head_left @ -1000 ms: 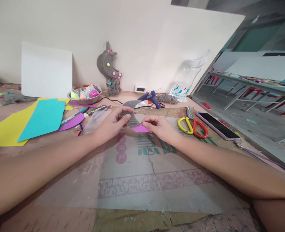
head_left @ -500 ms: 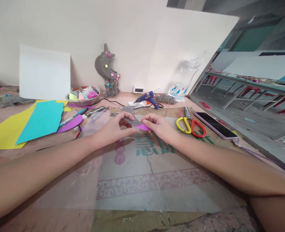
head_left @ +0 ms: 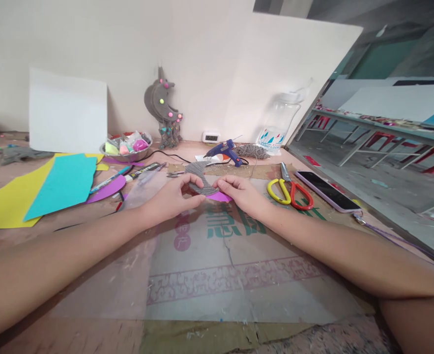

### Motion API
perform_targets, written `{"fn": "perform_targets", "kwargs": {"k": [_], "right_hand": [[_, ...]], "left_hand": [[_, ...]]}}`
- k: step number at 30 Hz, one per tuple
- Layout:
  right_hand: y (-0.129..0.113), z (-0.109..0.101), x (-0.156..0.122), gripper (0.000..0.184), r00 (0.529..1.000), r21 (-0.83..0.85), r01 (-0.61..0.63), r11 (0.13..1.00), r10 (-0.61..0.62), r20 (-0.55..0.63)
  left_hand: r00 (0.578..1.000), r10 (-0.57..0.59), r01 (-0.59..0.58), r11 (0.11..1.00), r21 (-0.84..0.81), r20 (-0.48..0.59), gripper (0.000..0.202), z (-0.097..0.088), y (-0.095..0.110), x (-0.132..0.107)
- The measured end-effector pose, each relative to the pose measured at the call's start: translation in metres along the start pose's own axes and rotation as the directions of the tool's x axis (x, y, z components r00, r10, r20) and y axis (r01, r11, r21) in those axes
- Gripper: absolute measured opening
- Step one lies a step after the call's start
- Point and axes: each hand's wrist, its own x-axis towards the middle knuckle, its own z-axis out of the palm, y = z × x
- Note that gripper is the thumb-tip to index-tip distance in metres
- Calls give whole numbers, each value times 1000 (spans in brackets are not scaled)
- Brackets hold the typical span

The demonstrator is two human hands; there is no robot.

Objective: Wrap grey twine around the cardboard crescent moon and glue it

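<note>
Between my hands is a crescent shape wrapped in grey yarn [head_left: 197, 170], with a purple piece [head_left: 219, 196] showing along its lower edge. My left hand [head_left: 178, 195] curls round the crescent's left side, fingers over its face and thumb below. With thumb and fingers pinched, my right hand [head_left: 238, 193] grips the crescent's right tip and the purple piece. Behind the crescent lies a blue glue gun [head_left: 226, 151] with a ball of grey yarn [head_left: 252, 151] beside it. Scissors [head_left: 290, 192] with yellow and red handles rest right of my right hand.
A phone [head_left: 327, 191] lies at the table's right edge. On the left are turquoise [head_left: 64, 184] and yellow sheets [head_left: 14, 196], pens and a bowl of colourful bits [head_left: 128, 152]. A decorated grey moon [head_left: 161, 101], small clock [head_left: 211, 136] and clear bottle [head_left: 279, 120] stand at the back.
The crescent has tilted slightly so more of its face and lower tip shows. My right thumb and fingers have shifted a little along the tip; my left hand is nearly still.
</note>
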Motion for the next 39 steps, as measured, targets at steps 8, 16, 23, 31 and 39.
{"fn": "perform_targets", "kwargs": {"k": [8, 16, 23, 31, 39], "right_hand": [[0, 0, -1, 37, 999, 100, 14, 995, -11, -30], [-1, -5, -3, 32, 931, 135, 207, 969, -152, -333], [-10, 8, -10, 20, 998, -27, 1, 1000, 1, 60], [-6, 10, -9, 26, 993, 223, -104, 969, 90, 74], [-8, 12, -10, 19, 993, 180, -103, 978, 91, 74]], "left_hand": [[1000, 2, -2, 1000, -10, -25, 20, -1, -1, 2], [991, 34, -63, 971, -231, -127, 25, -7, -17, 6], [982, 84, -125, 960, -249, -169, 29, -6, -25, 9], [991, 113, -109, 992, 57, -73, 36, -4, 4, -7], [987, 151, -146, 987, 72, -55, 41, -1, 4, -9]]}}
